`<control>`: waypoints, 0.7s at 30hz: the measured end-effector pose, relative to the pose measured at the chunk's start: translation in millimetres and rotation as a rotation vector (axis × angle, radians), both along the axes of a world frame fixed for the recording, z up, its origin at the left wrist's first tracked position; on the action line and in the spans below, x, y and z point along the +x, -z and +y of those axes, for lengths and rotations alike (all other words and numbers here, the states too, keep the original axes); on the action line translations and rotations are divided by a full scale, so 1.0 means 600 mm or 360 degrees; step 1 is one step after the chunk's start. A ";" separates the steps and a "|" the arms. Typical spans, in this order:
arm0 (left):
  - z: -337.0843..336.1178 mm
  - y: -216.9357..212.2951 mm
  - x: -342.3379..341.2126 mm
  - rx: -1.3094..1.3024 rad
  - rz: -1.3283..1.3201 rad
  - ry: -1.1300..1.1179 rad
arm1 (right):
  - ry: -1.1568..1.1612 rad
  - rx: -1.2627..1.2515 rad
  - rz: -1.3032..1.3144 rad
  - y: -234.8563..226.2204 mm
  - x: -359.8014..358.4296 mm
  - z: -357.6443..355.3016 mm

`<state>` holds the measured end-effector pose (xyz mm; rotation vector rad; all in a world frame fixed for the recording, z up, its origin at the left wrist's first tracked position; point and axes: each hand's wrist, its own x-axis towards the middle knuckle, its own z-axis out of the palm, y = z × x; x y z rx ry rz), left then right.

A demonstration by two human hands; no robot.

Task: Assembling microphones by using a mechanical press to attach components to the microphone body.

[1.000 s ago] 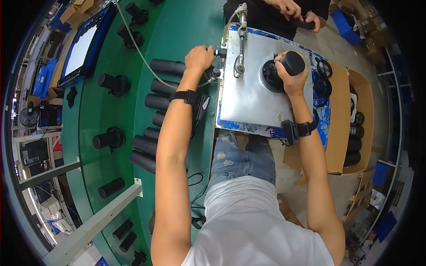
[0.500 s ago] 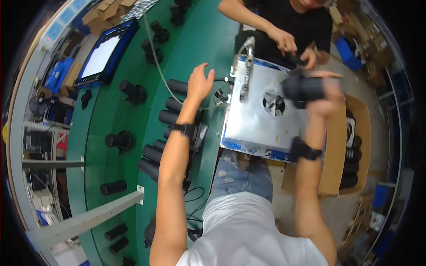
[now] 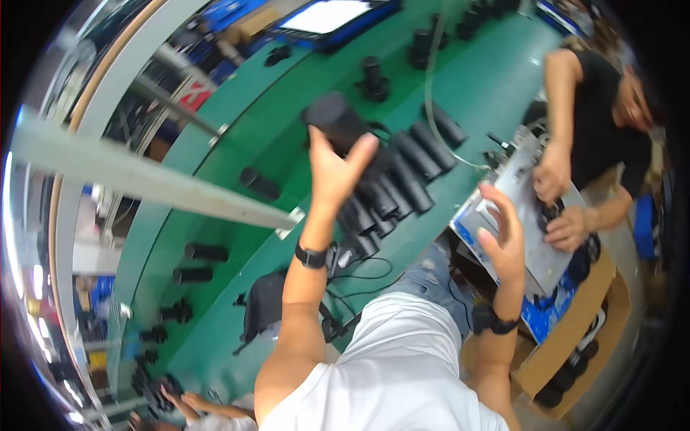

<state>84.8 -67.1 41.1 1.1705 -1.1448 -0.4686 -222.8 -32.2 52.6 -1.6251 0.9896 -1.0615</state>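
My left hand (image 3: 336,172) is raised over the green work surface. Its thumb and fingers are spread around a thick black cylindrical part (image 3: 335,116), which it appears to hold; the far fingers are hidden behind it. My right hand (image 3: 506,241) hovers by the near left edge of a metal-topped fixture (image 3: 514,215). Its thumb and curved fingers stand apart, with nothing between them. Below and right of the left hand, several black tubes (image 3: 410,179) lie side by side. Across the fixture, a co-worker's hands (image 3: 560,208) work on a small dark piece.
Black parts with wide bases (image 3: 372,80) stand along a green conveyor strip. A slanting metal bar (image 3: 180,188) crosses the left side. Lower right, a cardboard box (image 3: 618,305) holds black parts. A hose (image 3: 430,93) and cables (image 3: 374,269) run over the surface. Another person's hands (image 3: 188,404) show lower left.
My view has swung leftward. My right hand has let go of the black part it held and drawn back from the fixture. My left hand, empty before, is now around a black cylindrical part.
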 end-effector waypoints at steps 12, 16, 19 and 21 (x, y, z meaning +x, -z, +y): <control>-0.060 0.241 0.298 0.0555 -0.0052 -0.1407 | 0.0331 0.0395 -0.0145 0.147 -0.095 0.073; -0.079 0.262 0.282 0.0671 -0.0209 -0.1220 | 0.0476 0.0527 -0.0242 0.156 -0.123 0.094; -0.091 0.220 0.263 0.0639 -0.0375 -0.1194 | 0.0558 0.0578 -0.0215 0.170 -0.145 0.109; -0.082 0.192 0.293 0.0217 -0.0543 -0.1341 | 0.0644 0.0621 -0.0224 0.181 -0.153 0.114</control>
